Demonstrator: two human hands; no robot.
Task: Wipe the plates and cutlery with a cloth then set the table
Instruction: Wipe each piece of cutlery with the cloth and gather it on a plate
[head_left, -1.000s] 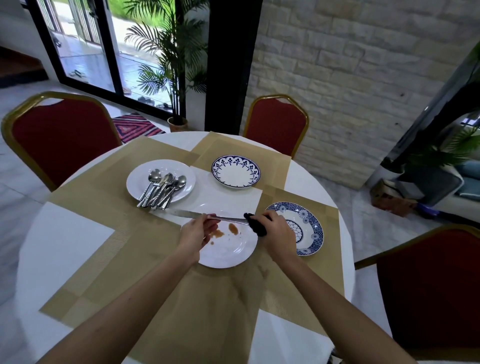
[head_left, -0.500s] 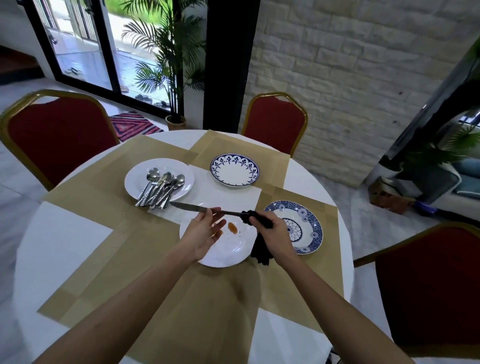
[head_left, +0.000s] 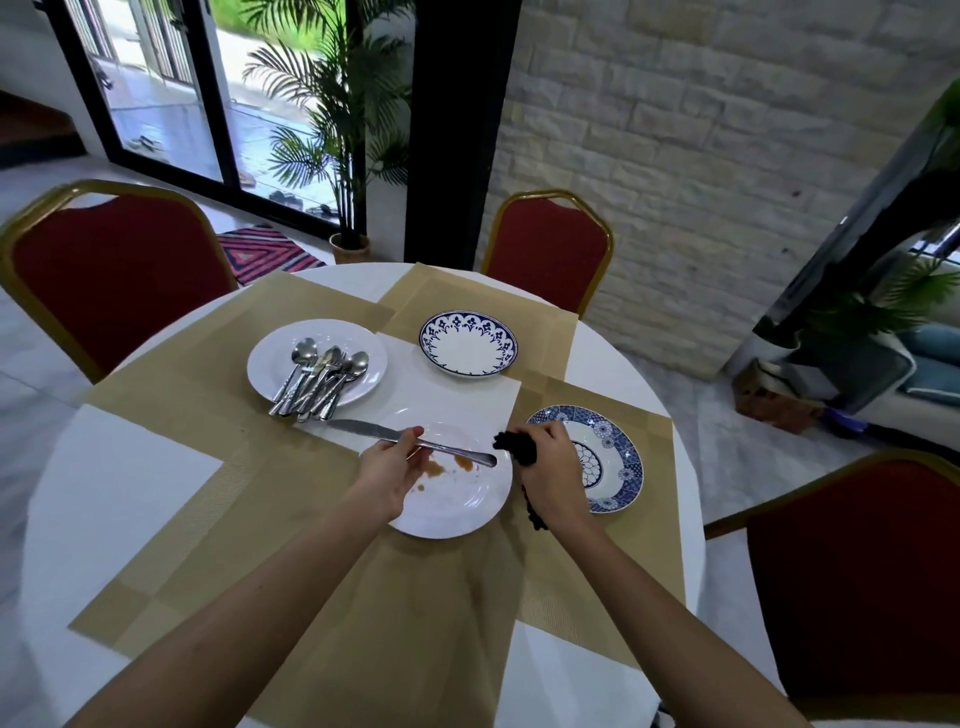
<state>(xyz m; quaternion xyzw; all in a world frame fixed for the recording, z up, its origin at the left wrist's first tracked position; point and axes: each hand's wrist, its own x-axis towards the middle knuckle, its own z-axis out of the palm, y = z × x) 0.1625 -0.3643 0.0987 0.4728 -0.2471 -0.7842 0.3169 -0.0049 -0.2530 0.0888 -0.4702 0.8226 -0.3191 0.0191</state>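
Observation:
My left hand (head_left: 390, 470) pinches a table knife (head_left: 363, 430) near its middle, blade pointing left, over a white plate (head_left: 457, 509) marked with orange-brown stains. Just off the knife's handle end, my right hand (head_left: 550, 467) grips a black cloth (head_left: 514, 442), part of which hangs down beside the plate. Further back, another white plate (head_left: 270, 364) carries several spoons and other cutlery (head_left: 322, 376). A blue-rimmed plate (head_left: 467, 345) sits at the far side. A blue patterned plate (head_left: 618, 467) lies right of my right hand.
The round white table (head_left: 104, 483) is covered with tan placemats (head_left: 218, 499). Red chairs with gold frames stand at the far left (head_left: 104, 275), far side (head_left: 548, 249) and right (head_left: 857, 587). A potted palm (head_left: 343, 156) stands by the glass door.
The black cloth has slid off the knife's handle end to the right, so the whole knife now shows. My left hand still holds the knife over the stained plate.

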